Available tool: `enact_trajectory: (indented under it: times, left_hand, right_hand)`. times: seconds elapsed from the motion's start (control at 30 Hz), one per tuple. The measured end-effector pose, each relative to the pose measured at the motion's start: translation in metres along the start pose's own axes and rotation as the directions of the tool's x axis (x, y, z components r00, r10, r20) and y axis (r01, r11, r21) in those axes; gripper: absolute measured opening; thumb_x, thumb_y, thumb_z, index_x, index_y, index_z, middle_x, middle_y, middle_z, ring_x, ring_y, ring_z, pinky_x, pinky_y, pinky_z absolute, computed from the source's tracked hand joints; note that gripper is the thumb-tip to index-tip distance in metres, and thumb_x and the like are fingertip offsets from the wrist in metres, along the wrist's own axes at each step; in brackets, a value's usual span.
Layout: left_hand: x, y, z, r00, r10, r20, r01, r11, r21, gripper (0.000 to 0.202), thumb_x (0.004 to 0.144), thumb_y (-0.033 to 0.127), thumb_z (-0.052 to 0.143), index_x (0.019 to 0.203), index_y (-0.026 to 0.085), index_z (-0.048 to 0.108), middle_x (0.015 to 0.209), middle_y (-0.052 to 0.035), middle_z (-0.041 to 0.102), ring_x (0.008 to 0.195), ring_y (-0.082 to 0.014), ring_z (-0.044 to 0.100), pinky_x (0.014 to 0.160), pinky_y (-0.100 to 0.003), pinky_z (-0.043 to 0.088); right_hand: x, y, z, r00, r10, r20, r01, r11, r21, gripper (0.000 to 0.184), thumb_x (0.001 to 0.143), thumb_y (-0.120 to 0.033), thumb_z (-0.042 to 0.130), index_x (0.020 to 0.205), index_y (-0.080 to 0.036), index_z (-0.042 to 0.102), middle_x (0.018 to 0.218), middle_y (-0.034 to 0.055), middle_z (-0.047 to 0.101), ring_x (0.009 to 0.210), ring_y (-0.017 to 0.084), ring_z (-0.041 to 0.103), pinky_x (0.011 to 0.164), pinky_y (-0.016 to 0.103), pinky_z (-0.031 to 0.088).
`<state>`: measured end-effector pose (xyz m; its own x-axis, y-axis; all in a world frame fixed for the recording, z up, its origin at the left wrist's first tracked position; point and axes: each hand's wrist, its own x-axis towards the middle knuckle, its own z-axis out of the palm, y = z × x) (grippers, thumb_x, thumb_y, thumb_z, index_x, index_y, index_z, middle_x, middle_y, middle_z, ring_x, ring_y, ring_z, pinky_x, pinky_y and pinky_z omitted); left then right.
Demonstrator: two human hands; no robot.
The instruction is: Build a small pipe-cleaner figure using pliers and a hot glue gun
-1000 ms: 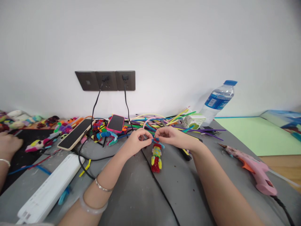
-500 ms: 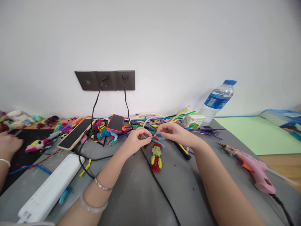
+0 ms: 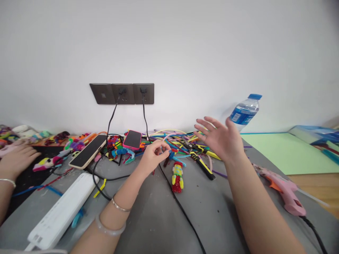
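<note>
My left hand (image 3: 156, 156) is closed in a pinch, thumb against forefinger, on a small blue pipe cleaner (image 3: 172, 154). How much of it sits between the fingers is hidden. Just below and to the right lies a small pipe-cleaner figure (image 3: 177, 178) in red, yellow and green, touched by neither hand. My right hand (image 3: 221, 139) is raised with its fingers spread and nothing in it, in front of the water bottle (image 3: 244, 112). Between my hands, pliers (image 3: 200, 163) with black and yellow handles rest on the grey table among loose pipe cleaners (image 3: 169, 134).
A pink glue gun (image 3: 287, 194) lies at right, before a green sheet (image 3: 267, 151). Two phones (image 3: 90, 151) (image 3: 132, 139), black cables and a white power strip (image 3: 62, 211) occupy the left. Another person's hand (image 3: 18, 158) is at far left, near pipe-cleaner figures.
My right hand has let go near the left fingertips, moved right and up, and opened. The pliers now show more fully. My left hand keeps its pinch. The other person's hand has spread out.
</note>
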<state>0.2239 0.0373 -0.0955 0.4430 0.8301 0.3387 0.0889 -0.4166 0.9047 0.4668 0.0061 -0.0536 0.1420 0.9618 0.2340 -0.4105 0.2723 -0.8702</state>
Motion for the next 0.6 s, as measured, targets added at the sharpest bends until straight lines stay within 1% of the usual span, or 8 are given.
enact_trajectory:
  times: [0.1,0.23,0.33,0.4,0.43,0.5,0.57,0.6]
  left_hand:
    - [0.0,-0.002,0.001,1.0,-0.007,-0.022,0.007,1.0,-0.006,0.005,0.074,0.022,0.061,0.075,0.018,0.063,0.068,0.0034,0.051,0.056,-0.0097,0.035,0.055,-0.025,0.029]
    - [0.0,-0.004,0.001,0.998,-0.005,-0.067,0.004,1.0,-0.017,0.005,0.074,0.022,0.061,0.074,0.018,0.063,0.068,0.0033,0.052,0.056,-0.0094,0.036,0.055,-0.025,0.031]
    - [0.001,-0.006,0.0,0.993,-0.005,-0.118,0.001,1.0,-0.031,0.005,0.073,0.022,0.062,0.075,0.019,0.064,0.066,0.0034,0.052,0.056,-0.0093,0.039,0.055,-0.024,0.032]
    - [0.002,-0.007,-0.001,0.991,-0.009,-0.13,0.006,1.0,-0.029,0.006,0.073,0.022,0.062,0.077,0.019,0.064,0.065,0.0035,0.052,0.056,-0.0095,0.042,0.054,-0.024,0.032]
    - [0.002,-0.008,-0.001,0.991,-0.011,-0.13,0.007,1.0,-0.026,0.006,0.074,0.022,0.062,0.078,0.019,0.064,0.065,0.0034,0.052,0.056,-0.0096,0.042,0.054,-0.023,0.032]
    - [0.002,-0.008,-0.001,0.991,-0.009,-0.135,0.006,1.0,-0.017,0.007,0.074,0.024,0.063,0.078,0.019,0.064,0.064,0.0033,0.052,0.056,-0.0098,0.042,0.053,-0.023,0.032]
    - [0.002,-0.008,-0.001,0.989,-0.001,-0.146,0.0,1.0,-0.006,0.007,0.074,0.026,0.063,0.078,0.019,0.064,0.064,0.0032,0.052,0.056,-0.0098,0.041,0.053,-0.023,0.032]
    - [0.002,-0.008,0.0,0.988,0.003,-0.152,-0.004,1.0,-0.005,0.008,0.074,0.026,0.063,0.077,0.019,0.064,0.064,0.0032,0.052,0.056,-0.0098,0.04,0.053,-0.023,0.032]
  right_hand:
    - [-0.003,-0.003,0.003,0.992,-0.115,-0.044,0.122,0.967,0.223,0.046,0.08,-0.066,0.054,0.107,-0.032,0.066,0.135,0.0031,0.061,0.13,0.024,0.053,0.103,0.041,0.049]
    - [-0.008,-0.017,-0.001,0.952,-0.223,-0.209,0.296,0.837,0.46,0.037,0.086,-0.055,0.052,0.108,-0.029,0.067,0.133,0.0059,0.062,0.132,0.023,0.052,0.102,0.041,0.05]
    - [-0.015,-0.037,-0.005,0.893,-0.255,-0.37,0.434,0.708,0.558,0.043,0.094,-0.051,0.037,0.092,-0.024,0.07,0.122,0.0076,0.069,0.118,0.026,0.063,0.095,0.043,0.053]
    - [-0.022,-0.052,-0.002,0.879,-0.247,-0.409,0.458,0.68,0.573,0.054,0.096,-0.053,0.031,0.071,-0.022,0.068,0.115,0.0064,0.072,0.11,0.027,0.067,0.092,0.045,0.053]
    - [-0.025,-0.058,0.001,0.862,-0.286,-0.419,0.49,0.683,0.541,0.056,0.096,-0.053,0.033,0.064,-0.021,0.066,0.113,0.005,0.073,0.109,0.027,0.068,0.092,0.045,0.053]
    - [-0.031,-0.07,0.007,0.834,-0.368,-0.411,0.525,0.76,0.384,0.054,0.096,-0.049,0.038,0.059,-0.023,0.067,0.119,0.0006,0.071,0.117,0.024,0.064,0.094,0.041,0.051]
    - [-0.039,-0.081,0.006,0.805,-0.455,-0.381,0.522,0.849,0.088,0.043,0.095,-0.043,0.042,0.07,-0.029,0.074,0.13,-0.0044,0.066,0.129,0.023,0.056,0.095,0.039,0.049]
    - [-0.045,-0.086,0.0,0.794,-0.491,-0.358,0.482,0.868,-0.123,0.037,0.093,-0.042,0.042,0.083,-0.034,0.077,0.137,-0.0063,0.061,0.133,0.023,0.052,0.093,0.041,0.049]
